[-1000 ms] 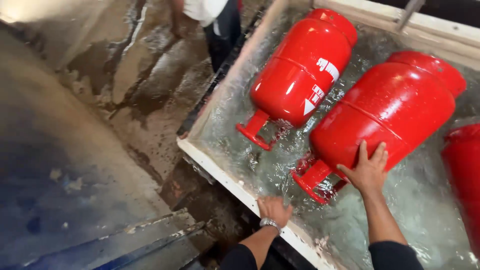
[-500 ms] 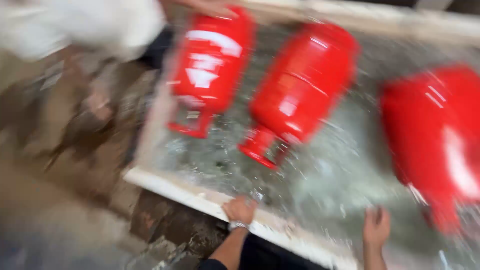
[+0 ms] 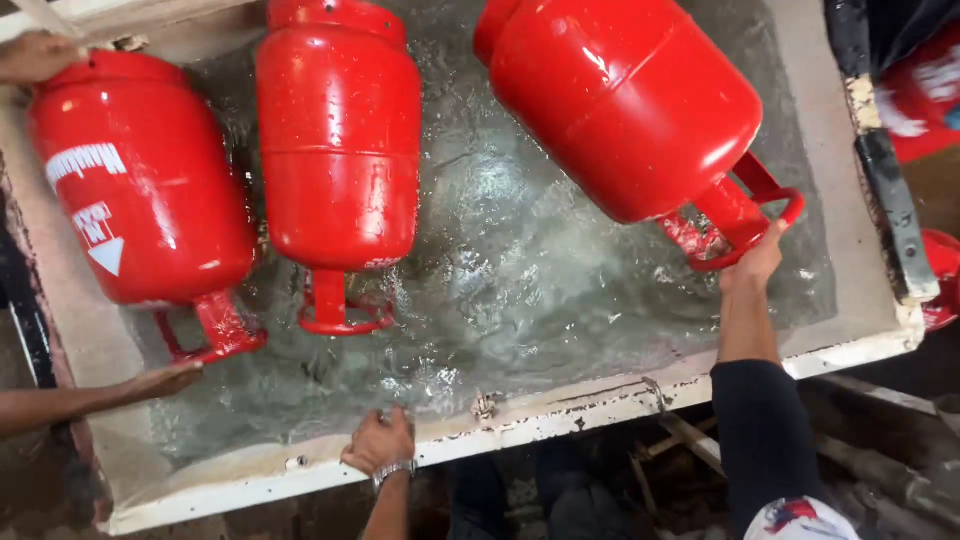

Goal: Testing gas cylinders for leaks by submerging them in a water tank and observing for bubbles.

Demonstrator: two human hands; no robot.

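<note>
Glossy red painted metal on the cylinder (image 3: pixel 630 100) at the right hand (image 3: pixel 755 262); under the left hand (image 3: pixel 380 440), a chipped, rough white tank rim (image 3: pixel 560 415).

Water trough with three red cylinders lying in it.

A shallow, white-rimmed trough (image 3: pixel 560 415) held rippling water (image 3: pixel 520 270), and its paint was chipped and stained along the near edge. Three red gas cylinders lay on their sides in the water: the left cylinder (image 3: pixel 140 190) near the left wall, the middle cylinder (image 3: pixel 340 150) just beside it, and the right cylinder (image 3: pixel 630 100) set apart and tilted at an angle, its ring handle (image 3: pixel 745 215) pointing toward the near right corner. The other two cylinders also had their ring handles toward the near rim. A small metal fitting (image 3: pixel 485 405) sat on the near rim.
</note>
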